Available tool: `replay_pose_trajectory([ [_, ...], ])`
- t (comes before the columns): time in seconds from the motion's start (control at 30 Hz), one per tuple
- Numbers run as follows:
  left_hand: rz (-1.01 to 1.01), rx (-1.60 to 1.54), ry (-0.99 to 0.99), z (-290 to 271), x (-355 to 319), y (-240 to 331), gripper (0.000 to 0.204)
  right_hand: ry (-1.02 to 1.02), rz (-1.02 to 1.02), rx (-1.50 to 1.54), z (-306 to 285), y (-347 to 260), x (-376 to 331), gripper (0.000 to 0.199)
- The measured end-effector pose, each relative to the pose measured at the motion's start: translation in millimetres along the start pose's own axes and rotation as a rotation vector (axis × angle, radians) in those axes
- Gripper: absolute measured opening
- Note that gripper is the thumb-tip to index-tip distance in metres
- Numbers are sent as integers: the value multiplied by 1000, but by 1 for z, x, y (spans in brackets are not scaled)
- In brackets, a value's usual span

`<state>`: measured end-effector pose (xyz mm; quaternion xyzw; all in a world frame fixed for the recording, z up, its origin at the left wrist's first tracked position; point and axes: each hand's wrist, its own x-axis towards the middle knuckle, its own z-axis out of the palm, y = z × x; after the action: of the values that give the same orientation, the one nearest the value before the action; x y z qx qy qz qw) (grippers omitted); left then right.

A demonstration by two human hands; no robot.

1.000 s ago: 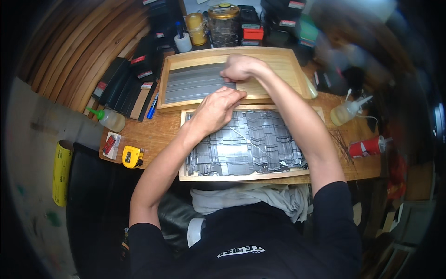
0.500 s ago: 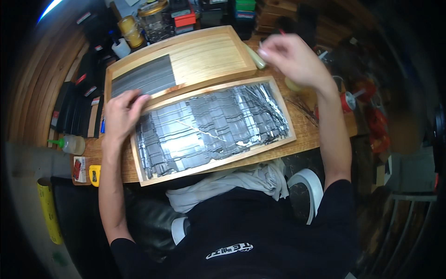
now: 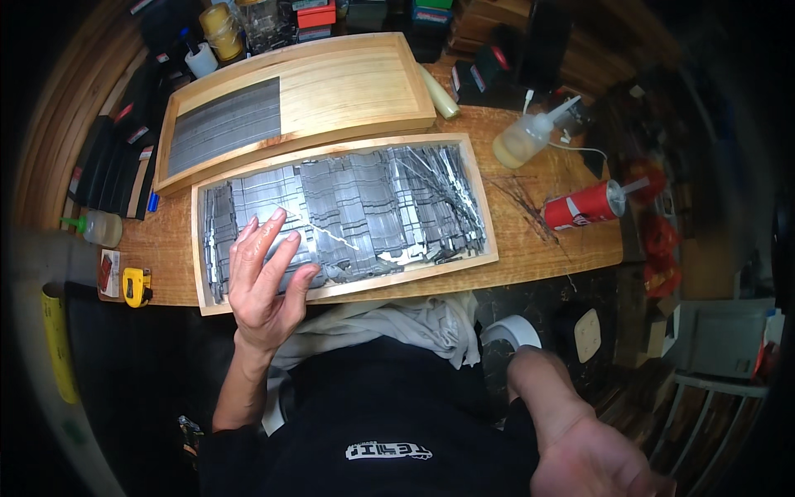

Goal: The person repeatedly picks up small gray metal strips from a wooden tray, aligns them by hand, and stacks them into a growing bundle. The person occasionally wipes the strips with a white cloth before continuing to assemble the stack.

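My left hand point(image 3: 267, 277) lies flat, fingers spread, on the near left corner of a shallow wooden tray point(image 3: 489, 224) filled with several thin grey metal strips point(image 3: 364, 211). It grips nothing. Behind it a second wooden tray point(image 3: 364, 79) holds a neat flat row of grey strips point(image 3: 224, 124) at its left end. My right hand point(image 3: 592, 460) is down at the lower right, off the bench and well away from both trays; it is blurred and seems to hold nothing.
A wooden bench point(image 3: 542, 248) carries a squeeze bottle point(image 3: 526, 137), a red can with a straw point(image 3: 584, 205), a yellow tape measure point(image 3: 137, 286) and a small green-capped bottle point(image 3: 95, 225). Jars and boxes point(image 3: 248, 25) line the back. A tape roll point(image 3: 512, 333) sits below the bench edge.
My right hand has dropped from the far right of the trays down to my side. My left hand has slid to the near left corner of the front tray. The view has tilted.
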<state>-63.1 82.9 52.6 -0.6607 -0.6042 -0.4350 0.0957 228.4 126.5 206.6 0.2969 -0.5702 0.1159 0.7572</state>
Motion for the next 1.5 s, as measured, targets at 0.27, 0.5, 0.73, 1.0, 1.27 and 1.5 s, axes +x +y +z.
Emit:
replay_pose_trajectory([
  [0.27,-101,57,47,10,-7,-2,34,123,6,44,5,6,-5,34],
  [0.5,-125,55,51,11,-8,-2,33,226,48,153,10,7,-3,47],
  [0.73,-136,53,53,11,-7,-2,31,208,32,176,12,12,-5,54],
  [1.0,-150,22,50,12,-5,-3,31,221,116,339,19,20,3,54],
  [1.27,-176,-15,44,11,-7,-4,31,-424,1098,-875,-50,67,-64,22],
  [1.5,-180,-15,43,10,-6,-3,28,-747,1633,-808,-65,81,-137,10],
])
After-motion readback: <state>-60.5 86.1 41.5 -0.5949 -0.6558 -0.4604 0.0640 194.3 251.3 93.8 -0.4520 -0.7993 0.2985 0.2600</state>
